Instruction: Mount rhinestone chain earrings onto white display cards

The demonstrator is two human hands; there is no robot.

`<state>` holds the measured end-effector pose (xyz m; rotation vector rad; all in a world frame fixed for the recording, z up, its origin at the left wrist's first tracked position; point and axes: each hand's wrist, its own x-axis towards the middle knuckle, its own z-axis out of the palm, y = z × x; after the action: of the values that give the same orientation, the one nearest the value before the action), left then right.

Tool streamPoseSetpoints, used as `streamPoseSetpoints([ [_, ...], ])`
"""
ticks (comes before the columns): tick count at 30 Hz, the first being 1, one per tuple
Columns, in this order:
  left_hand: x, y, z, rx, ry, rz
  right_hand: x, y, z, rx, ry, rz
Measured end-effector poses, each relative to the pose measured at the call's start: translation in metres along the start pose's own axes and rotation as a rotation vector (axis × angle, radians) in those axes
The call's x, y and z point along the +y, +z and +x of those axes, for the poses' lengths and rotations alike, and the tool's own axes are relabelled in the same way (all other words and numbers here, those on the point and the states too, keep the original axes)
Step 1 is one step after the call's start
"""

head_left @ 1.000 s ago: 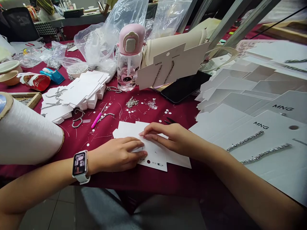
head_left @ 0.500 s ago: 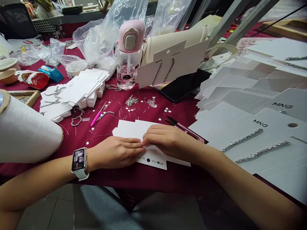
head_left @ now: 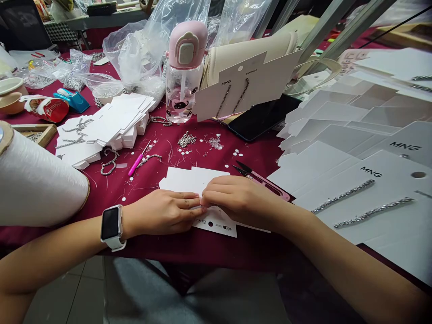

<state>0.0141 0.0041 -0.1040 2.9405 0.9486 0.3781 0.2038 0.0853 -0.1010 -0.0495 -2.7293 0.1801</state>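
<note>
My left hand and my right hand meet with their fingertips on a white card, which lies on a second white card on the dark red tablecloth. The card's printed lower edge shows black marks. Just above my right hand lie pink-handled thread snips, apart from it or barely touching. A white smartwatch sits on my left wrist. Part of each card is hidden under my fingers.
Rhinestone-chain MNG cards are stacked at the right. A stack of white cards, loose chains, a pink tool, a pink-lidded water bottle, a phone, plastic bags and a white thread cone crowd the table.
My hands have drawn together on the card, and my right hand has moved down, uncovering the snips. The whole view has tilted slightly, shifting the table upward.
</note>
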Motion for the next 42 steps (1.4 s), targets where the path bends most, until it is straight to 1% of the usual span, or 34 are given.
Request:
streamPoseSetpoints([
  [3,0.000,0.000,0.000,-0.002,-0.007,-0.019,-0.002,-0.001,0.003,-0.008,-0.036,-0.057],
  [8,0.000,0.000,0.001,0.020,-0.021,-0.042,-0.005,-0.001,0.005,0.042,-0.116,-0.161],
  [13,0.000,-0.001,0.001,0.021,-0.022,-0.095,-0.005,-0.001,0.005,0.038,-0.158,-0.172],
  [20,-0.001,-0.002,0.000,-0.014,-0.049,-0.170,-0.005,0.001,0.004,0.030,-0.151,-0.155],
  [24,0.000,-0.002,0.001,-0.025,-0.089,-0.210,-0.005,0.004,0.004,0.039,-0.160,-0.167],
  [29,0.001,-0.003,0.002,-0.059,-0.105,-0.259,0.001,0.010,0.000,0.060,-0.144,-0.064],
  [31,0.001,-0.003,0.002,-0.051,-0.110,-0.261,0.002,0.012,-0.002,0.057,-0.136,-0.035],
  [35,0.001,-0.003,0.001,-0.031,-0.114,-0.246,0.002,0.015,-0.002,0.037,-0.126,-0.055],
  [42,0.001,-0.001,0.002,-0.001,-0.105,-0.236,-0.002,0.012,0.001,0.010,-0.121,-0.122],
])
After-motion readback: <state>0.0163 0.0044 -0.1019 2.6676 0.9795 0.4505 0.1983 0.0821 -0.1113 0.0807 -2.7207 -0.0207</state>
